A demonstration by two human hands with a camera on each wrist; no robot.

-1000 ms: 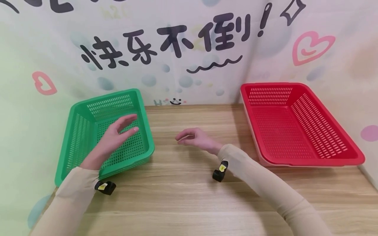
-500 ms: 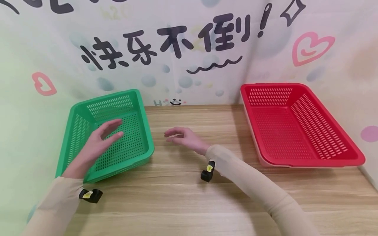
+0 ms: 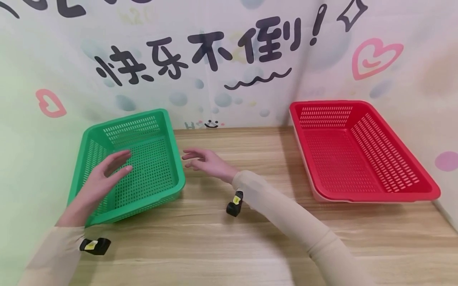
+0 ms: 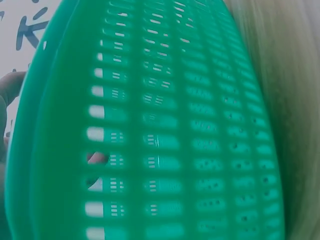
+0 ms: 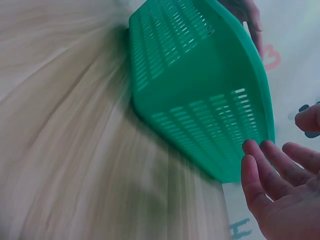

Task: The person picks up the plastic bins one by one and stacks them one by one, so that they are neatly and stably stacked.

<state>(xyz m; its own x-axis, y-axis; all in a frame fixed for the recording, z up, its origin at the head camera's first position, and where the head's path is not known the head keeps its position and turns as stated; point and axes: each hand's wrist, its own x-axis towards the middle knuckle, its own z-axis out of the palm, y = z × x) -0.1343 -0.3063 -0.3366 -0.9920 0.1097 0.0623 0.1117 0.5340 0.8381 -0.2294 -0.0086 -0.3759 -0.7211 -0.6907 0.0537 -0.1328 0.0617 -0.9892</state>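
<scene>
On the left of the wooden table stands a green perforated basket [image 3: 146, 171]. My left hand [image 3: 103, 178] hovers over its left part, fingers bent loosely and thumb apart, holding nothing. Just off the basket's right side is my right hand [image 3: 211, 163], its relaxed fingertips pointing at the rim and nothing in its grasp. The right wrist view shows this right hand [image 5: 285, 185] palm up in the picture, fingers spread beside the basket wall [image 5: 200, 125]. In the left wrist view the basket's slotted side [image 4: 150, 140] fills most of the picture and hides most of the left hand.
A red perforated basket [image 3: 343, 159] stands at the right of the wooden table [image 3: 229, 234]. Behind runs a pale printed cloth [image 3: 229, 103] with black characters and hearts. Each sleeve carries a small black wrist camera, such as the right one [image 3: 234, 203].
Both hands have moved left: the left hand from the middle of the green basket toward its left side and nearer me, the right hand up close to that basket's right rim.
</scene>
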